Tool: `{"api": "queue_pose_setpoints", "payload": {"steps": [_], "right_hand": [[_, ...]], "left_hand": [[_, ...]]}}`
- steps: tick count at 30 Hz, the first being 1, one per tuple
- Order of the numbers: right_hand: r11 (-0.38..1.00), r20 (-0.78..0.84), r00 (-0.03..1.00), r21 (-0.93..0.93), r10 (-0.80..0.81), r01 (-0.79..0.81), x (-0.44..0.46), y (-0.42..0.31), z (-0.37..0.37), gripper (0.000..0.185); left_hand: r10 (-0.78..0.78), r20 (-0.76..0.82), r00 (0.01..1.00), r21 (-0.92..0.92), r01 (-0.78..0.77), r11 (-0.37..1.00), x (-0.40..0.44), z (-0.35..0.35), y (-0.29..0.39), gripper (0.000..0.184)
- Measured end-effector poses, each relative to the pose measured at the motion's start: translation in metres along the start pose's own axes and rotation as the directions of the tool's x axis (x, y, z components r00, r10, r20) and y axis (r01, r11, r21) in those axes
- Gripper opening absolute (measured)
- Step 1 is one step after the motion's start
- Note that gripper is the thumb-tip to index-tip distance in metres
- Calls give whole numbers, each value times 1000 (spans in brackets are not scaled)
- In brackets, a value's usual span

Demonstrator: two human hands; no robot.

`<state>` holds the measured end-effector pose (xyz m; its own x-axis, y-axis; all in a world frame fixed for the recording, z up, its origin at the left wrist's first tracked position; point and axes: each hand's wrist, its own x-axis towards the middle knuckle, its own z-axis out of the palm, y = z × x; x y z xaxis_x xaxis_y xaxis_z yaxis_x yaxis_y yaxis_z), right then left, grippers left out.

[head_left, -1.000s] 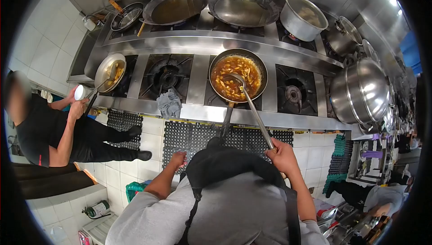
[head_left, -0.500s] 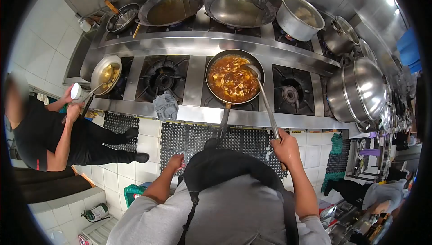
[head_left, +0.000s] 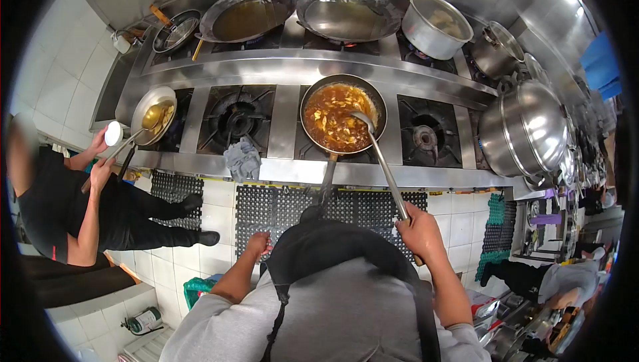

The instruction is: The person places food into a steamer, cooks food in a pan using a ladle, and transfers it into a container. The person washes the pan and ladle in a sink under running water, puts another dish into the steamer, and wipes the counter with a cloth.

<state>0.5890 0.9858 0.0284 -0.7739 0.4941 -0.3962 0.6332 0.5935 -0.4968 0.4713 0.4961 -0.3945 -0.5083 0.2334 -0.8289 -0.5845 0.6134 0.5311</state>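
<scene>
My right hand (head_left: 421, 231) is wrapped round the long handle of a metal ladle (head_left: 388, 172). The ladle's bowl dips into reddish-brown sauce with pale pieces (head_left: 338, 117), at the right side of a dark frying pan (head_left: 304, 99). This pan sits on the front middle burner, its handle pointing toward my body. My left hand (head_left: 258, 244) hangs at the left of my apron, away from the pan, with its fingers curled; whether anything small is in them is not clear. A crumpled grey cloth (head_left: 242, 160) lies on the stove's front edge, left of the pan.
Two wide woks (head_left: 245, 18) (head_left: 346, 17) and a tall pot (head_left: 436, 26) stand on the back row. A large domed steel pot (head_left: 526, 129) is at the right. At the left, a co-worker (head_left: 63, 195) holds a white bowl and a ladle over a pan (head_left: 153, 116).
The ladle in my right hand has swept through the sauce to the pan's right side and shifted slightly inward. The co-worker's ladle has moved within their pan. The whole view has drifted a little.
</scene>
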Motion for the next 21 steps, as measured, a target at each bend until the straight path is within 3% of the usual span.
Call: {"api": "queue_pose_setpoints", "payload": {"steps": [3, 5, 7, 9, 11, 12, 13, 16, 19, 21], "right_hand": [[997, -80, 996, -65, -42, 37, -4, 10, 13, 49], [995, -130, 988, -71, -82, 73, -1, 2, 14, 51], [995, -142, 987, -78, -74, 63, 11, -4, 11, 53], [996, -159, 985, -69, -68, 58, 27, 0, 16, 53], [996, -203, 976, -51, -80, 71, 38, 8, 25, 52], [997, -195, 978, -36, -70, 64, 40, 10, 27, 51], [998, -186, 981, -22, -62, 59, 41, 10, 28, 50], [999, -55, 998, -41, 28, -30, 25, -6, 22, 48], [999, -32, 999, -29, 36, -37, 6, -8, 20, 46], [997, 29, 999, 77, 31, -33, -2, -10, 12, 44]], "left_hand": [[162, 43, 986, 129, -167, 978, 7, -6, -6, 28], [195, 67, 979, 111, -201, 973, 10, -7, -8, 27], [89, 57, 994, -25, -87, 996, 9, -5, -2, 26], [368, 127, 921, 255, -389, 886, 17, -16, -11, 26], [311, 78, 947, 186, -320, 929, 16, -15, -6, 26], [100, 9, 995, -34, -99, 994, 6, -6, 14, 27], [-127, -9, 992, -264, 120, 957, 0, 0, 27, 27], [-167, -38, 985, -306, 147, 941, -13, 5, 44, 27], [-165, -47, 985, -307, 143, 941, -14, 9, 42, 27], [115, 17, 993, -13, -115, 993, 4, 3, 9, 29]]}}
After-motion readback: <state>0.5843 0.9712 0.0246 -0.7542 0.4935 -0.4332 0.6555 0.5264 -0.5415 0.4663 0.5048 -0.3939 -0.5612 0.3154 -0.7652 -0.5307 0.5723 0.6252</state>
